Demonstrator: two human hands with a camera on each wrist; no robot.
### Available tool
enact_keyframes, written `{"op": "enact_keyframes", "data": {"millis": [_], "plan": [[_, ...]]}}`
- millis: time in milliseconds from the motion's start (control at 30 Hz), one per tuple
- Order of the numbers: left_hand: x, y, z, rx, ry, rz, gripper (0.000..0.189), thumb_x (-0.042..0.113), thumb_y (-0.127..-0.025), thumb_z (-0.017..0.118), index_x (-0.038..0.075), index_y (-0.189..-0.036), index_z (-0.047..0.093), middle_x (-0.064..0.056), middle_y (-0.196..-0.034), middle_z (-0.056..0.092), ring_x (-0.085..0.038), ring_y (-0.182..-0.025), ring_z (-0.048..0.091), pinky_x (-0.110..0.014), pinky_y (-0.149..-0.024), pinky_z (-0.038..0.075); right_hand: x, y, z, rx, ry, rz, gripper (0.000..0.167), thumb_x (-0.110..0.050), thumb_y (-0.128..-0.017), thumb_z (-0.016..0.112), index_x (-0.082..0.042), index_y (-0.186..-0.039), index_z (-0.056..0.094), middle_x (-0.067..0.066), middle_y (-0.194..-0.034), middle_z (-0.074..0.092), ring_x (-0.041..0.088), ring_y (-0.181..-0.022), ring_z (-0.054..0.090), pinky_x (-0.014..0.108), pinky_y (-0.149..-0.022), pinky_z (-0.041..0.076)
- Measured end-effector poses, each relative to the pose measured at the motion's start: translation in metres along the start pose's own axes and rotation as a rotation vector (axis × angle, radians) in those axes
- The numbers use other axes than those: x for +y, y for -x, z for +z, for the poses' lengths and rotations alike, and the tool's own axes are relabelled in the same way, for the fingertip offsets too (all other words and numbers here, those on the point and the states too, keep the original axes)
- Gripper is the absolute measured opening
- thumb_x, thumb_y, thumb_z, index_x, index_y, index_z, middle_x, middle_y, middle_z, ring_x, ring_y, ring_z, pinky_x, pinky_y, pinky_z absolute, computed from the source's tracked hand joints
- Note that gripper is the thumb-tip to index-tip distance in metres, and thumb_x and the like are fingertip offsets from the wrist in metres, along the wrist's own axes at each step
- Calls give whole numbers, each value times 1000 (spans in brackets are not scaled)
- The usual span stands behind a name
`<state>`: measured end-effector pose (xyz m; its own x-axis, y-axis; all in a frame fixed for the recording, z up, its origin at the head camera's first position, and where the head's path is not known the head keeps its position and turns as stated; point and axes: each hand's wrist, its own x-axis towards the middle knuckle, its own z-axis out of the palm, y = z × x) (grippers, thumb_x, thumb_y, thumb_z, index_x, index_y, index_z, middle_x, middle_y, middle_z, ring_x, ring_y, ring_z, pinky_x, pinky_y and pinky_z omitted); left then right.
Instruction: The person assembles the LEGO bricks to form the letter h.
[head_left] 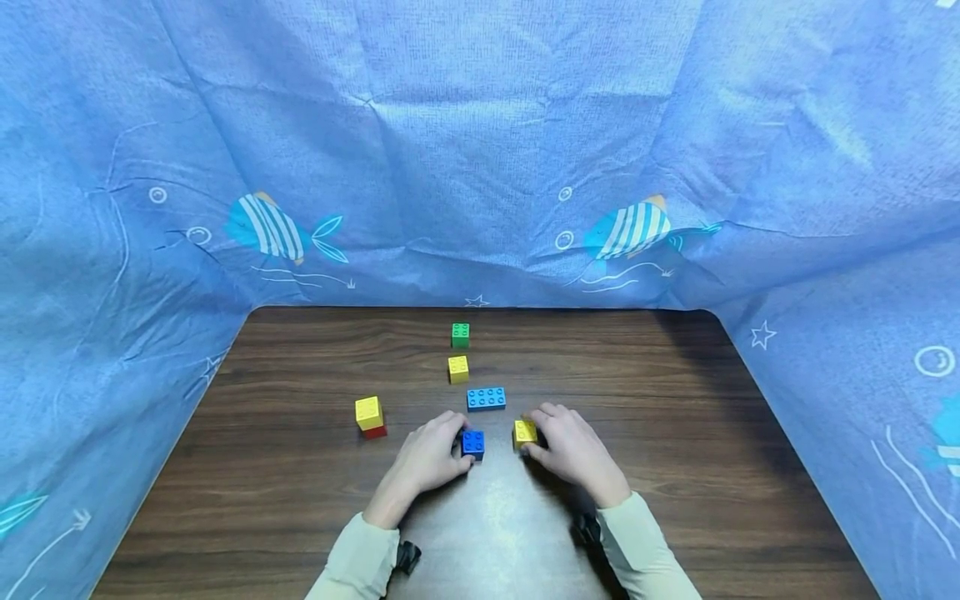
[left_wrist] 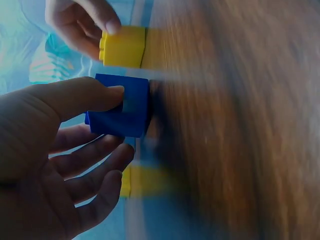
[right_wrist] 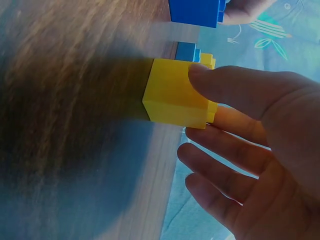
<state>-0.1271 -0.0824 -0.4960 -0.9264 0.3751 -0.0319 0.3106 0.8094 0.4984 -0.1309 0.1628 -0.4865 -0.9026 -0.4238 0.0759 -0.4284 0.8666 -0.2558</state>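
In the head view my left hand (head_left: 432, 454) pinches a dark blue square building block (head_left: 472, 442) between thumb and fingers. The left wrist view shows the thumb flat on the side of this blue block (left_wrist: 132, 102), its other fingers loosely curled below. To the right, my right hand (head_left: 570, 446) pinches a yellow square block (head_left: 524, 432). Its thumb lies on the near face of the yellow block (right_wrist: 175, 92) in the right wrist view, with fingers on the far side. A short gap of tabletop separates the two blocks, both studs up.
Beyond the hands lies a lighter blue long block (head_left: 486, 399), with a yellow block (head_left: 458, 369) and a green block (head_left: 461, 335) farther back. Left of my left hand, a yellow block (head_left: 369, 412) sits on a red block (head_left: 374, 432). A blue fish-print cloth (head_left: 465, 167) surrounds the wooden table (head_left: 285, 500).
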Motion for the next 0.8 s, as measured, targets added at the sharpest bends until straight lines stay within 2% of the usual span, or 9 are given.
{"op": "enact_keyframes", "data": {"millis": [233, 367, 600, 800], "plan": [[12, 1, 9, 18, 4, 93, 34, 25, -81, 82, 14, -110, 68, 2, -104, 66, -15, -90, 65, -39, -79, 55, 1, -1, -1, -8, -10, 11, 36, -28, -87, 81, -8, -115, 71, 4, -105, 69, 22, -93, 64, 42, -81, 54], [16, -1, 15, 12, 7, 122, 33, 27, -82, 81, 14, -110, 68, 3, -105, 67, -15, -92, 66, -36, -79, 55, 2, -1, 0, -9, -4, 17, 36, -29, -87, 81, -7, -115, 71, 4, -105, 69, 21, -93, 64, 42, -82, 54], [16, -3, 21, -5, 33, 118, 33, 27, -83, 81, 14, -110, 68, 3, -104, 66, -10, -88, 62, -32, -76, 53, 2, -2, 3, -20, -15, 36, 35, -28, -88, 80, -6, -113, 70, 4, -102, 68, 22, -89, 64, 41, -78, 53], [15, -3, 23, -15, 73, 102, 34, 26, -82, 82, 14, -111, 68, 5, -102, 65, -7, -83, 58, -27, -72, 50, 2, -2, 5, -3, -24, 21, 34, -26, -87, 81, -6, -113, 70, 4, -102, 70, 22, -89, 66, 41, -78, 54]]}}
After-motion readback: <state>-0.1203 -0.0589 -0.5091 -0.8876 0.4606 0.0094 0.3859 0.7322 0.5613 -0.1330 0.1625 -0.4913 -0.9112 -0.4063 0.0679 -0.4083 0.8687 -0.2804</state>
